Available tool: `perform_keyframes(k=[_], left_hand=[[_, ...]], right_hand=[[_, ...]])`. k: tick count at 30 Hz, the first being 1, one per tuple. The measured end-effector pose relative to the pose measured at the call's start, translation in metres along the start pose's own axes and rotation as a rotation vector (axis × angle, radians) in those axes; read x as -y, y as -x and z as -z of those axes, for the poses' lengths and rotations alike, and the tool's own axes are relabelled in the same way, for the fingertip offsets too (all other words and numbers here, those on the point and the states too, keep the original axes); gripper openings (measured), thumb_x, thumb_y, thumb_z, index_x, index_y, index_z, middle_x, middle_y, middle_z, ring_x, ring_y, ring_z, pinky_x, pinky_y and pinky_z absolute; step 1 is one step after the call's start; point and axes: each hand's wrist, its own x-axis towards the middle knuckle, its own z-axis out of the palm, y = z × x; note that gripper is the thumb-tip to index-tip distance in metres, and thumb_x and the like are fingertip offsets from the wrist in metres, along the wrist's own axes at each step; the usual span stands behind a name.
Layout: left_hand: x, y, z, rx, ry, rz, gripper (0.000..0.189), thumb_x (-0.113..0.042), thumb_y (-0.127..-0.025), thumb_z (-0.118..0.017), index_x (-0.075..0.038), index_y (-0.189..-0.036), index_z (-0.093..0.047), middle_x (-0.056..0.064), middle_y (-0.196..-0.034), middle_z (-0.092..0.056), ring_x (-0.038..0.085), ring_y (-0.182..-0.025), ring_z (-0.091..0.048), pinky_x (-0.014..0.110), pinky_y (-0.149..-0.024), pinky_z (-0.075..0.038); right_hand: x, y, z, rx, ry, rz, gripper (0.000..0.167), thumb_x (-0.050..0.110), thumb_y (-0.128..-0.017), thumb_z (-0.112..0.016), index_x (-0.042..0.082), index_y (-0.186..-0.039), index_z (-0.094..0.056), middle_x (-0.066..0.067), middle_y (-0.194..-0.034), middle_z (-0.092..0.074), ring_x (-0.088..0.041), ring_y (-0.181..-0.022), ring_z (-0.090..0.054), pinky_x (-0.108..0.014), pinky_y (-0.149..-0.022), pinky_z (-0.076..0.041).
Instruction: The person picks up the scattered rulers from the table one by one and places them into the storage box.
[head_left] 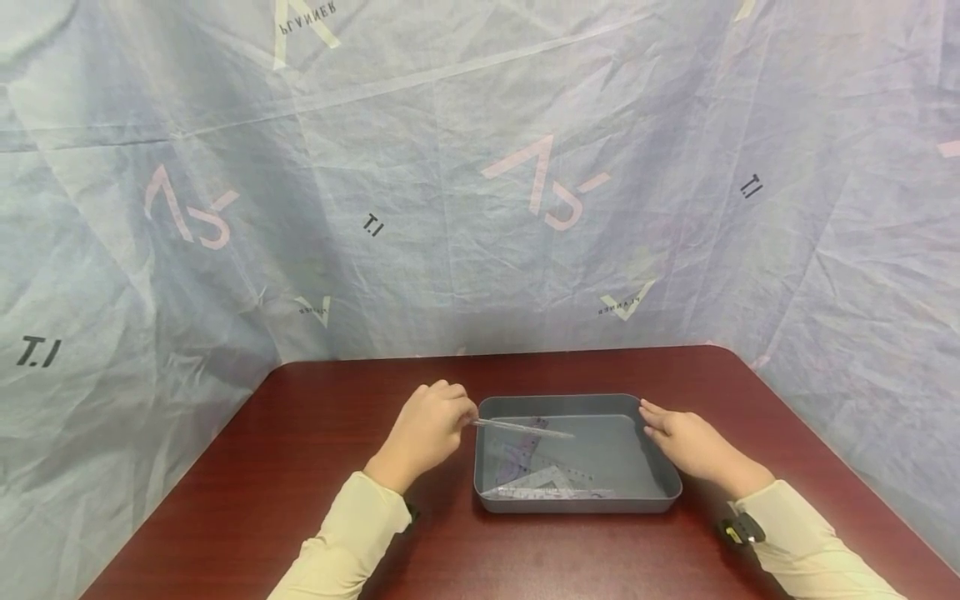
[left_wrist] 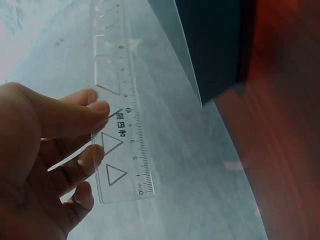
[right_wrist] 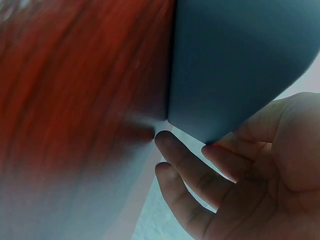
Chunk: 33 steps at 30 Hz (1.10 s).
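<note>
My left hand [head_left: 433, 421] pinches a clear plastic ruler [left_wrist: 117, 150] near one end, between thumb and fingers. Triangle cut-outs and black centimetre marks show on the ruler in the left wrist view. Its far end reaches over the left part of a grey rectangular tray [head_left: 651, 505]. At the tray's right side is my right hand [head_left: 686, 442], its fingers loosely extended along the outer wall and rim. Inside the tray lie a clear set square [head_left: 551, 480] and other transparent, marked drawing pieces, one of them purplish [head_left: 521, 450]; they overlap toward the front left.
The tray stands on a dark red wooden table [head_left: 337, 433]. A pale printed cloth [head_left: 450, 167] hangs behind the table and along both sides. A black wrist device [head_left: 741, 529] sits at my right cuff.
</note>
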Motion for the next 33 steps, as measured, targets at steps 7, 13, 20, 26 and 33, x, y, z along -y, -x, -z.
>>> perform_keyframes(k=[7, 13, 20, 26, 33], left_hand=[[-0.023, -0.005, -0.01, 0.037, -0.017, -0.068, 0.023, 0.0, -0.076, -0.072, -0.023, -0.082, -0.076, -0.011, -0.078, -0.06, 0.012, -0.073, -0.053, 0.024, -0.058, -0.035], [-0.038, -0.007, -0.019, 0.089, 0.014, -0.108, 0.03, 0.006, -0.073, -0.068, -0.022, -0.082, -0.076, -0.01, -0.075, -0.059, 0.013, -0.072, -0.053, 0.023, -0.057, -0.034], [-0.052, -0.007, -0.026, 0.198, 0.04, -0.154, 0.03, 0.004, -0.074, -0.07, -0.023, -0.086, -0.078, -0.012, -0.081, -0.065, 0.011, -0.075, -0.057, 0.022, -0.06, -0.036], [-0.058, -0.006, -0.031, 0.266, 0.066, -0.169, 0.027, 0.0, -0.077, -0.073, -0.024, -0.088, -0.078, -0.013, -0.084, -0.067, 0.008, -0.079, -0.064, 0.022, -0.062, -0.038], [-0.064, -0.003, -0.034, 0.343, 0.088, -0.16, 0.024, -0.003, -0.079, -0.073, -0.024, -0.088, -0.078, -0.015, -0.085, -0.068, 0.003, -0.081, -0.064, 0.024, -0.069, -0.04]], right_hand=[[-0.002, 0.001, -0.002, -0.019, 0.018, 0.023, 0.036, 0.007, -0.094, -0.063, -0.011, -0.125, -0.062, -0.027, -0.136, -0.055, -0.046, -0.122, -0.055, -0.058, -0.096, -0.046], [-0.002, 0.001, -0.001, -0.034, 0.028, 0.038, 0.036, 0.007, -0.093, -0.063, -0.012, -0.124, -0.063, -0.027, -0.135, -0.056, -0.044, -0.119, -0.058, -0.056, -0.094, -0.047], [-0.001, 0.0, -0.001, -0.037, 0.032, 0.048, 0.035, 0.006, -0.093, -0.064, -0.012, -0.123, -0.063, -0.027, -0.135, -0.057, -0.045, -0.118, -0.058, -0.056, -0.093, -0.048], [-0.002, -0.001, -0.001, -0.034, 0.033, 0.044, 0.035, 0.006, -0.093, -0.064, -0.011, -0.123, -0.064, -0.027, -0.135, -0.057, -0.045, -0.119, -0.057, -0.056, -0.094, -0.047], [-0.002, -0.001, -0.002, -0.031, 0.03, 0.039, 0.035, 0.007, -0.093, -0.063, -0.011, -0.123, -0.063, -0.027, -0.135, -0.056, -0.045, -0.119, -0.057, -0.057, -0.094, -0.047]])
